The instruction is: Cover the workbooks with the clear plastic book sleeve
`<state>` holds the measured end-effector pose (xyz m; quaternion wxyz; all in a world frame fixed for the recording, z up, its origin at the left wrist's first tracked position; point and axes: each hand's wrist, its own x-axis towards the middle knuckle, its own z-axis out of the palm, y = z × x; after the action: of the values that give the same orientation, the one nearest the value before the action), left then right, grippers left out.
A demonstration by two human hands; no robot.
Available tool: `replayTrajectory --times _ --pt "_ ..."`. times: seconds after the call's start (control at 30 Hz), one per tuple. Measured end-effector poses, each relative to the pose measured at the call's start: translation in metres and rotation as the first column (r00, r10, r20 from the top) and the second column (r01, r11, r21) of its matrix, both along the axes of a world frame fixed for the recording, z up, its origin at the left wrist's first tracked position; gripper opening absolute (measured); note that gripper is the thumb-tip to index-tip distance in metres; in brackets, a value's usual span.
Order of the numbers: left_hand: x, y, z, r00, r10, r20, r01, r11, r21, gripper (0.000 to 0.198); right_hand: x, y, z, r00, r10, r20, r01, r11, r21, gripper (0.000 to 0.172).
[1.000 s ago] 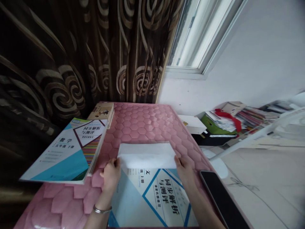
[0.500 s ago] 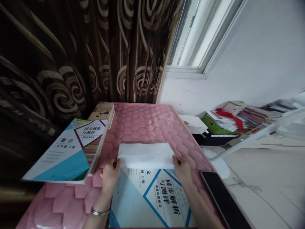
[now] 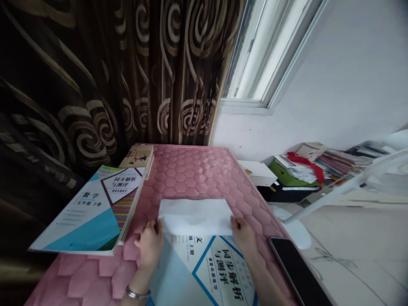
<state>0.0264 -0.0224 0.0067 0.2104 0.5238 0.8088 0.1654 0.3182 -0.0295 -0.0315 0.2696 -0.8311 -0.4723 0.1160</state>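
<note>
White paper (image 3: 196, 214) lies over the far end of a blue and white book (image 3: 197, 272) on the pink padded tabletop (image 3: 188, 170). Its near edge crosses the book's cover. At the paper's left edge, my left hand (image 3: 150, 242) is closed, pinching the paper; a silver bangle circles that wrist. My right hand (image 3: 245, 238) grips the paper's right edge with bent fingers, and its forearm lies over the right side of the book.
Left on the tabletop are a stack of workbooks (image 3: 92, 212) and a brown book (image 3: 137, 156). A dark phone (image 3: 299, 272) rests at the right edge. Beyond are a white box (image 3: 258, 172), a green holder of papers (image 3: 287, 173) and a patterned curtain (image 3: 143, 72).
The whole view has shifted, so the table and its objects appear slightly lower. Both hands still hold the paper's edges at about the same place.
</note>
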Motion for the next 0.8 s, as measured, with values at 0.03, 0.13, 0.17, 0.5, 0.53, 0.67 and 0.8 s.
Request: replayTrajectory --times 0.03,0.13,0.17,0.5,0.53,0.67,0.8 --pt "-0.002 -0.001 0.001 1.0 -0.006 0.022 0.006 1.0 -0.001 0.031 0.002 -0.001 0.002 0.998 0.013 -0.067 -0.011 0.999 0.031 0.037" --pt "-0.009 -0.004 0.003 0.997 -0.001 0.082 0.003 1.0 -0.024 0.03 0.008 -0.007 0.008 0.97 0.07 -0.232 -0.039 0.99 0.136 0.038" --pt "-0.011 -0.005 0.004 0.996 0.008 0.092 -0.005 0.999 -0.033 0.029 0.009 -0.009 0.01 0.962 0.079 -0.262 -0.038 0.987 0.157 0.039" --pt "-0.002 -0.001 -0.004 1.0 0.022 0.018 -0.023 0.999 0.023 0.033 -0.002 -0.008 -0.004 0.999 -0.038 0.004 0.038 0.996 0.082 0.035" --pt "0.0 0.0 -0.004 1.0 0.022 0.004 -0.022 1.0 0.018 0.032 -0.003 -0.006 -0.007 0.998 -0.038 0.047 0.036 0.998 0.051 0.034" --pt "0.002 0.003 -0.003 1.0 0.022 -0.015 -0.022 1.0 0.009 0.028 -0.002 -0.002 -0.01 0.996 -0.003 0.093 0.003 1.0 -0.005 0.037" --pt "0.0 0.0 0.003 0.998 0.035 0.045 -0.035 0.999 0.009 0.03 0.005 -0.005 -0.007 0.994 0.053 -0.1 -0.042 0.993 0.109 0.039"
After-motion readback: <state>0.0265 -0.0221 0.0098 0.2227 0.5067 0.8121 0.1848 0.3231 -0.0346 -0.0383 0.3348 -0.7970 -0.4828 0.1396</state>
